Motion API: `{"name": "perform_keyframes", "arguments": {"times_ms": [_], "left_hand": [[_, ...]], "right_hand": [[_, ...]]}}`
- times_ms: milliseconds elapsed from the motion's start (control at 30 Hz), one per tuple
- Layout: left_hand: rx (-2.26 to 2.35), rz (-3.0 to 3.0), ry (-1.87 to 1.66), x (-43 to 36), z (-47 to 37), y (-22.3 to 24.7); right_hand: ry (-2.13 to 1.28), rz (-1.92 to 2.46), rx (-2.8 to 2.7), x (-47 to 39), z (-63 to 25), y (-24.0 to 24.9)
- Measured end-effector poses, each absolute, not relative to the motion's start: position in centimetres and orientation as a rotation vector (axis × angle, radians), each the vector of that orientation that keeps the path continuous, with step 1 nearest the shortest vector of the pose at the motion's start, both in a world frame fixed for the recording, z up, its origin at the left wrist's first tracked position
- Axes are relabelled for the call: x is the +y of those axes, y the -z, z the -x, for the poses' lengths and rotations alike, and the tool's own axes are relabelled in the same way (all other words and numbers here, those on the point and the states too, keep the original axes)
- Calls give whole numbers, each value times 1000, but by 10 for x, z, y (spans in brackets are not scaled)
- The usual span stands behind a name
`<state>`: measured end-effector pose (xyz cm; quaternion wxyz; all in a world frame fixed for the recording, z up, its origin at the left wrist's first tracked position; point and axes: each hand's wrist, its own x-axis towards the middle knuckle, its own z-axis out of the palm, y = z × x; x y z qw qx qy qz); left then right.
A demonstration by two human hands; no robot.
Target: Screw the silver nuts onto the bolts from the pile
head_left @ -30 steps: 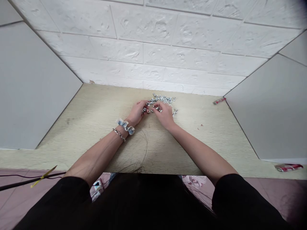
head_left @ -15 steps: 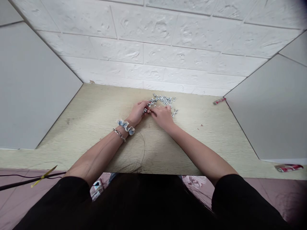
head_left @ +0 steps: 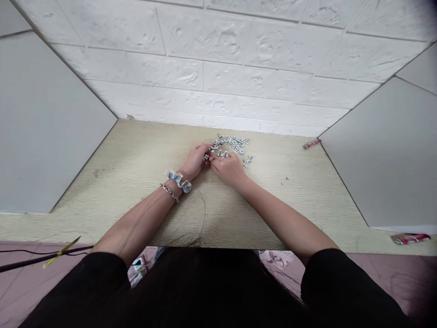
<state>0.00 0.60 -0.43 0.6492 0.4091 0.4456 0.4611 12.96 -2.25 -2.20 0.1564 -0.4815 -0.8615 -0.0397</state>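
My left hand is curled shut around small silver bolts, partly hidden by its fingers. Its fingertips meet those of my right hand, which is closed in a pinch; whatever it holds is hidden. Just beyond the two hands lies a loose pile of silver bolts, nuts and washers. A couple of bolts stand right behind my right hand's fingers. To the right of that hand, a few more bolts lie apart from the pile.
The pale wooden tabletop ends at a white brick-patterned wall. Grey panels rise at the left and right. A red-and-silver cylinder lies by the right panel, another at the front right. A dark cable crosses the lower left.
My right hand has shifted slightly left and towards me, closer against the left fingers. Bolts and a washer behind it now show. My left hand has stayed in place.
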Motion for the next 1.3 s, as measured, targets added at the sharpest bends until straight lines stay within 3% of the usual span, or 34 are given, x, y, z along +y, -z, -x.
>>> {"name": "perform_keyframes", "arguments": {"times_ms": [500, 833, 1300], "left_hand": [[1008, -930, -1051, 5, 0, 4], [982, -957, -1034, 5, 1, 4], [897, -1015, -909, 5, 1, 7]], "right_hand": [[-9, 1379, -2292, -22, -131, 29], [-259, 1376, -1784, -19, -135, 28], [-330, 1302, -1762, -13, -139, 31]]}}
